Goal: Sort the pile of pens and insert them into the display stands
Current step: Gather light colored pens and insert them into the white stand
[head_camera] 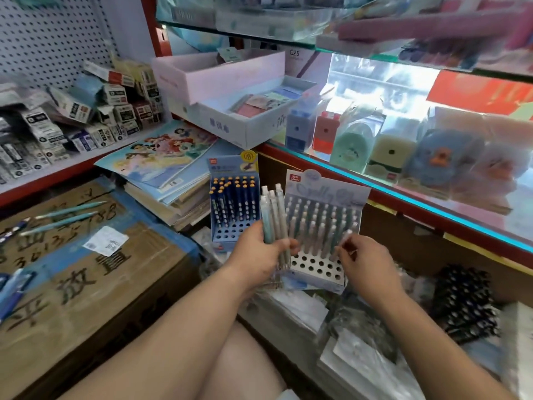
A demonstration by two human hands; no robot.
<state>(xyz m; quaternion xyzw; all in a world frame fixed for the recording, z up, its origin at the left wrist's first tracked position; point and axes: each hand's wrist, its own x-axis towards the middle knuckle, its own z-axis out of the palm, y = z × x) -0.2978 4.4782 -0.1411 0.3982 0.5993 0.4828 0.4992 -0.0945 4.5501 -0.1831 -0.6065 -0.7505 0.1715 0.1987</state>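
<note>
Half-filled, the pale grey perforated cardboard display stand (311,267) stands beside a dark blue perforated stand (230,233). Left hand (259,252) grips a bundle of pale blue-and-white plastic pens (274,215) between them. Right hand (366,258) pinches one tilted white-capped pen (346,236) at the grey stand's front rows.

Obscured and unreadable items noted.
The pen bundle (274,215) is partly covered by the left hand (259,252). The tip of the single pen (344,238) is hidden behind the right hand (366,261), so its seating in the pale stand (317,267) cannot be confirmed. The upper-shelf goods (418,27) are blurred. The blue pens (11,287) are cut by the left edge.
</note>
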